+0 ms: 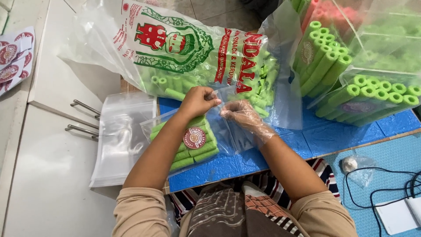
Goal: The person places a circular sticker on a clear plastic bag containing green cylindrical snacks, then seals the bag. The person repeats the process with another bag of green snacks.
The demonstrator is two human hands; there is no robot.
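While both hands, left hand point(198, 102) and gloved right hand point(242, 116), pinch its mouth, the clear bag point(193, 140) shows green rolls.

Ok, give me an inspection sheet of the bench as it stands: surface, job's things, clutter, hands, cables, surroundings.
Surface: blue foam mat on the work board, mostly covered.
Job's things: small clear bag of green snack rolls with a round label, its mouth pinched by both hands; big printed bag of loose green rolls behind it.
Clutter: stack of empty clear bags at left; filled packs piled at right; crumpled small bag on the floor mat.
Hands: left hand bare; right hand in a thin clear glove; both closed on the bag's top edge.
Cables: black cable looped at lower right.
Surroundings: white cabinet with metal handles; round label stickers at far left.
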